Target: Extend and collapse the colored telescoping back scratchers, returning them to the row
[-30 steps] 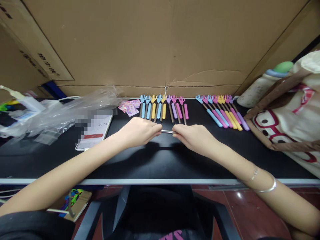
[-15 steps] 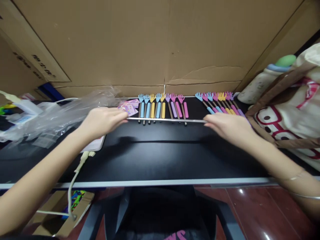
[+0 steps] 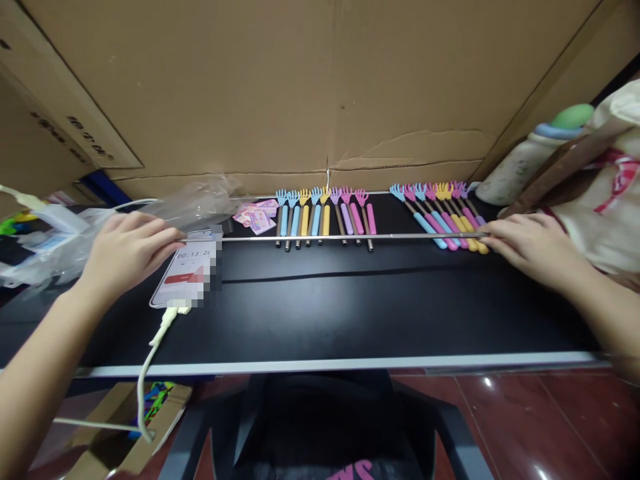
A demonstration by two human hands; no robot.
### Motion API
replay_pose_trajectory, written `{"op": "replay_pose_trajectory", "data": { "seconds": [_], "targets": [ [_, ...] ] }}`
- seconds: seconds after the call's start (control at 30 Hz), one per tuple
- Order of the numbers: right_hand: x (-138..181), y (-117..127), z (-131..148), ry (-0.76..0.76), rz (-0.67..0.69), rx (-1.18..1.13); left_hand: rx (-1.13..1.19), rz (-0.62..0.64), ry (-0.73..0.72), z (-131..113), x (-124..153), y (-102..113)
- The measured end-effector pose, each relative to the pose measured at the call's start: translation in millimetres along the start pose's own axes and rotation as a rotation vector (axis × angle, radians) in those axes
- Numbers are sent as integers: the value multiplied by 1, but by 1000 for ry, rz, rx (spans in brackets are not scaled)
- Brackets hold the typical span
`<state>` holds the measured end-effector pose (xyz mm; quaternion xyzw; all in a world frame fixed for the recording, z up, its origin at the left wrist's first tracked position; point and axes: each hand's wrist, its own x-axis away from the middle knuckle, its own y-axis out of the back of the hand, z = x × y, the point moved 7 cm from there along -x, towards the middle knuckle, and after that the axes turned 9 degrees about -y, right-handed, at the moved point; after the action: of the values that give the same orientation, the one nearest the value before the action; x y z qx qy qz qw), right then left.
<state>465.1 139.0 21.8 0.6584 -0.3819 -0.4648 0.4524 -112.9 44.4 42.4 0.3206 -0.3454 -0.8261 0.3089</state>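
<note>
A thin telescopic metal rod (image 3: pixel 310 238) stretches level above the table between my hands, its shadow falling below it. My left hand (image 3: pixel 133 247) pinches the left end, near a phone (image 3: pixel 187 270). At the other end, my right hand (image 3: pixel 530 241) is closed around the rod. Whatever lies inside either grip is hidden by the fingers. Behind the rod, several back scratchers with hand-shaped heads lie in a middle group (image 3: pixel 326 220). A slanted right group (image 3: pixel 440 213) has blue, pink, yellow and purple handles.
Pink and purple cards (image 3: pixel 257 217) lie left of the scratchers. Clear plastic bags (image 3: pixel 195 200) cover the back left. A white cable (image 3: pixel 150 357) hangs from the phone over the front edge. A bottle (image 3: pixel 520 167) and a cream bag (image 3: pixel 590 207) stand at the right.
My hands have moved apart, left hand leftward and right hand rightward. The metal rod between them is now much longer. The phone's screen has come into view.
</note>
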Motion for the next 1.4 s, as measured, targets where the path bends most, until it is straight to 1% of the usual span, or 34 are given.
{"op": "replay_pose_trajectory", "data": {
  "seconds": [0.1,0.2,0.27,0.4,0.47,0.6,0.83,0.93,1.07,1.2,1.3,1.4],
  "targets": [
    [3,6,0,30,-58,48,-48,-52,39,5,6,5],
    [6,9,0,32,-54,57,-88,-60,39,4,8,8],
    [6,9,-1,4,-35,39,-100,-48,24,0,6,8],
    [5,7,-6,-63,38,-128,-66,-25,-5,-7,-1,4],
    [5,5,-10,-87,57,-163,-58,-15,-13,-9,-3,2],
    [7,5,-16,-95,77,-136,-31,27,-50,-13,-3,-2],
    [9,6,-15,-177,154,-17,11,9,-47,-12,3,0],
    [10,13,-13,-206,92,66,-6,14,-58,-11,3,-1],
    [8,18,-13,-191,-24,107,-126,20,-90,-13,-2,0],
    [6,13,-24,-247,-115,103,-245,6,-20,-12,-5,4],
    [5,9,-28,-259,-117,130,-232,33,49,-9,-7,3],
    [4,6,-30,-305,-53,179,-131,123,102,-5,-8,-5]
  ]
}}
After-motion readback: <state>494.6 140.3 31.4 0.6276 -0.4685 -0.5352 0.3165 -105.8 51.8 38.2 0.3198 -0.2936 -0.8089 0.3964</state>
